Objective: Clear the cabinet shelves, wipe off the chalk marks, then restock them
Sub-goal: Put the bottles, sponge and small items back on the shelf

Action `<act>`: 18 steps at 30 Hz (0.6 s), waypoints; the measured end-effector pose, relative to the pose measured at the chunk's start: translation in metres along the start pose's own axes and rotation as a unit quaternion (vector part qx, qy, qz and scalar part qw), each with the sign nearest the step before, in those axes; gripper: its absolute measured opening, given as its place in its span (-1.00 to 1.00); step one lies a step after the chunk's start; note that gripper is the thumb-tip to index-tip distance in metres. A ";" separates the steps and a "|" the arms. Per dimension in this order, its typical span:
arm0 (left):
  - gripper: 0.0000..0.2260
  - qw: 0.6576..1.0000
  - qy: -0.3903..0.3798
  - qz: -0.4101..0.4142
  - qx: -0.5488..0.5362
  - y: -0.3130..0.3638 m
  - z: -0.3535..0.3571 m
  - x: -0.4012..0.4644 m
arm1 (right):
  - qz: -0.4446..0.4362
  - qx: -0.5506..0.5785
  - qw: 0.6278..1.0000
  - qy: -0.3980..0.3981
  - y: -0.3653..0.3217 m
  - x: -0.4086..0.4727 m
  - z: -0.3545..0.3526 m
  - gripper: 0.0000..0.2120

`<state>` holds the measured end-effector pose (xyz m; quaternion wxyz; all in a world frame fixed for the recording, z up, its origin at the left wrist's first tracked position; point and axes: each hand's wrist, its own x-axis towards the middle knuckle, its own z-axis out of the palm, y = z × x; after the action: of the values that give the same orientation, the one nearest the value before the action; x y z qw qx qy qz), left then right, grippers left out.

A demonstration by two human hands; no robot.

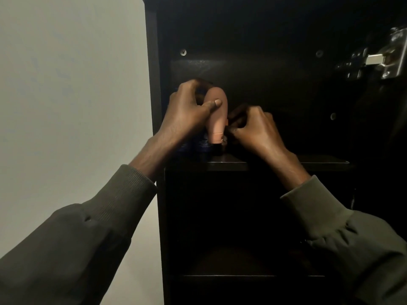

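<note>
A dark open cabinet fills the head view, and its upper shelf (319, 162) runs across the middle. My left hand (187, 111) grips a pink tube (217, 119) that stands cap down at the left end of that shelf; the thumb lies across its front. A dark blue container (203, 144) shows just behind and below the tube, mostly hidden by my hand. My right hand (255, 126) sits right beside the tube with its fingers curled around something small and dark that I cannot make out.
The cabinet's left side panel (154, 84) stands against a pale wall (72, 95). A metal door hinge (383, 60) sits at the upper right. A lower shelf (248, 276) lies in deep shadow below.
</note>
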<state>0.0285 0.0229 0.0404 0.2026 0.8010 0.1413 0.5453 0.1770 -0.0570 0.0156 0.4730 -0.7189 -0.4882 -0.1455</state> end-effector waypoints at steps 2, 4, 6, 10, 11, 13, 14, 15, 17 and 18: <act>-0.64 1.000 0.000 0.000 -0.001 0.000 -0.001 0.000 | -0.003 0.011 1.000 0.001 0.001 0.000 -0.003 -0.74; -0.64 1.000 0.002 0.000 -0.001 0.000 -0.001 0.000 | -0.004 0.026 0.999 0.026 0.000 0.000 -0.008 -0.73; -0.64 1.000 0.002 0.000 -0.003 -0.001 -0.001 0.000 | -0.005 0.043 0.998 0.053 -0.003 -0.003 -0.015 -0.73; -0.67 1.000 0.010 0.005 -0.022 -0.001 0.000 0.001 | -0.023 0.071 0.995 0.068 -0.008 -0.010 -0.028 -0.70; -0.68 1.000 0.009 0.008 -0.027 0.000 0.001 0.001 | -0.027 0.089 0.994 0.057 -0.009 -0.012 -0.031 -0.69; -0.70 0.999 0.000 0.022 -0.037 0.003 0.003 0.001 | -0.028 0.147 0.989 0.006 -0.013 -0.015 -0.039 -0.61; -0.72 0.999 -0.006 0.033 -0.043 0.006 0.004 0.001 | -0.028 0.169 0.985 -0.022 -0.014 -0.016 -0.042 -0.55; -0.74 0.998 -0.014 0.045 -0.047 0.009 0.005 0.001 | -0.032 0.173 0.984 -0.039 -0.015 -0.017 -0.044 -0.50; -0.76 0.996 -0.029 0.063 -0.051 0.015 0.009 0.001 | -0.036 0.163 0.985 -0.048 -0.014 -0.017 -0.046 -0.47; -0.76 0.996 -0.033 0.067 -0.051 0.016 0.012 0.001 | -0.034 0.164 0.985 -0.048 -0.012 -0.017 -0.047 -0.47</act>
<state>0.0397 0.0071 0.0449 0.2109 0.8148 0.0531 0.5375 0.1705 -0.1039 0.0350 0.5556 -0.6202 -0.5519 -0.0450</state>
